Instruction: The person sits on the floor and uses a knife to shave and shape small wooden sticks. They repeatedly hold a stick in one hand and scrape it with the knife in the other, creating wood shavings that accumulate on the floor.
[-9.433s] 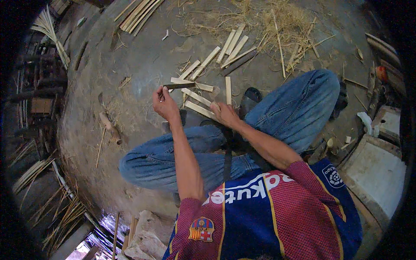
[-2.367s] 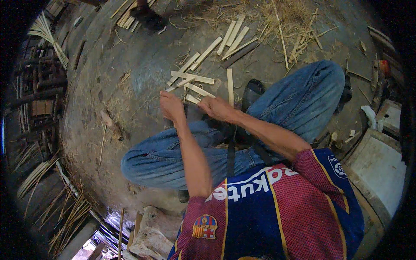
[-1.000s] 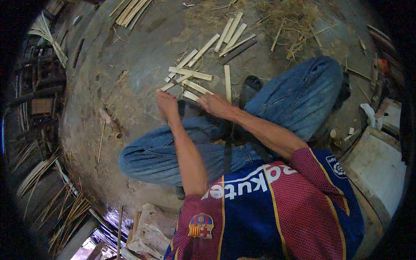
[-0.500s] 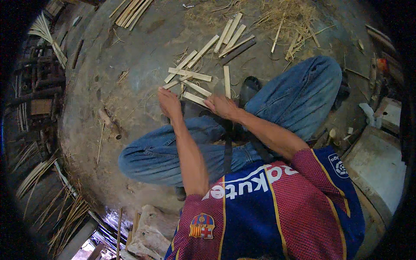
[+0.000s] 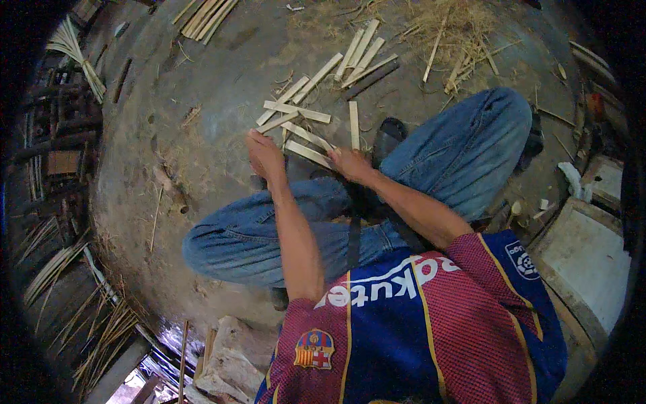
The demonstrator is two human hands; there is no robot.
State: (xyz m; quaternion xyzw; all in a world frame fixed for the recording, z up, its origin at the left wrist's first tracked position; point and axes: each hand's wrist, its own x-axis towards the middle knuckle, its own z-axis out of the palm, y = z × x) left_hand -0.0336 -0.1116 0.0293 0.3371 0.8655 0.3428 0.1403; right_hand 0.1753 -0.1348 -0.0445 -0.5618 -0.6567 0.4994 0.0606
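Just both hands (image 5: 306, 158) at bamboo strips (image 5: 308, 153) on ground (image 5: 202, 74).

No packages, signs or screens show anywhere; the only label-like things are the markings on the person's shirt, all well behind both hands and nearer the camera. A shield-shaped crest (image 5: 313, 349) in red, blue and yellow sits on the chest, straight back along the arm from the left hand (image 5: 265, 156). A band of white lettering (image 5: 390, 281) runs across the blue and red shirt between the two arms. A small round white and blue sleeve patch (image 5: 519, 250) lies on the shoulder, far back and outward from the right hand (image 5: 351, 163).
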